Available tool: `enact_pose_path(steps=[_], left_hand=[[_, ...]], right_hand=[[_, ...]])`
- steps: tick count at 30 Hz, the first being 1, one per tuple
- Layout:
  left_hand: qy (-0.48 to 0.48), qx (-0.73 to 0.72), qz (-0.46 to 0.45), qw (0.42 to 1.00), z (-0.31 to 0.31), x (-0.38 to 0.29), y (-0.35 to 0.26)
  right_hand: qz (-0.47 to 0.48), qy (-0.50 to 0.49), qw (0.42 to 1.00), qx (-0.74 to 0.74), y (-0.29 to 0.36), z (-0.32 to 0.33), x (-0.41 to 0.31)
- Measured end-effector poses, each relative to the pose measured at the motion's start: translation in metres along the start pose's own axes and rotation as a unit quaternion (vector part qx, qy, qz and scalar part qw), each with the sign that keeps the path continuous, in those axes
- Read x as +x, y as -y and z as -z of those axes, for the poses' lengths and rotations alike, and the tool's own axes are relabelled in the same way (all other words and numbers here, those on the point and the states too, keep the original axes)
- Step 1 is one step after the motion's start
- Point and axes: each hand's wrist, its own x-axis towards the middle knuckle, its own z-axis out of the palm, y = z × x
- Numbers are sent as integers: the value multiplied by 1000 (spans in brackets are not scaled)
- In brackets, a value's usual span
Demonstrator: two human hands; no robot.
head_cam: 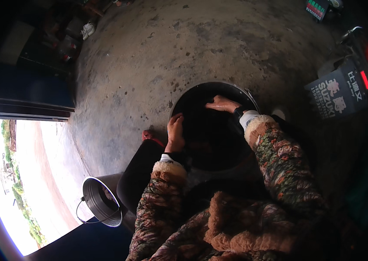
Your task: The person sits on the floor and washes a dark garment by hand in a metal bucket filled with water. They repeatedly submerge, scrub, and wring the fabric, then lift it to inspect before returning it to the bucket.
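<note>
A large round basin [216,160] with a thin metallic rim stands on the floor between my legs; its inside is very dark. My left hand [175,132] lies against its left rim, fingers close together and pointing away from me. Whether it grips the rim is not clear. Inside the basin, towards the far side, my right hand [223,103] reaches leftwards with its fingertips lost in the dark. Anything under those fingers is hidden. A dark band circles my right wrist, below a fleecy, patterned sleeve. A ring handle [250,94] sits on the basin's far right rim.
To my left, a metal bucket [113,179] with a wire handle stands beside my leg, something pale inside. A bright doorway [40,156] opens beyond it. Stained concrete floor [131,65] stretches ahead. A vehicle's grey mudflap [311,88] bearing writing is at right; a white shoe [88,30] lies far left.
</note>
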Motion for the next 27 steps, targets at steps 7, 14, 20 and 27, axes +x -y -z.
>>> enact_pose_path(steps=[7,14,20,27], left_hand=[[-29,-11,109,994,-8,11,32],[4,-130,146,981,-8,7,32],[269,-443,276,809,-1,4,24],[214,107,-241,941,24,-16,34]], right_hand=[[97,-225,928,-281,-20,-77,17],[63,-108,987,-99,-7,-81,25],[244,-52,942,224,75,-71,-17],[329,-25,912,245,116,-69,-74]])
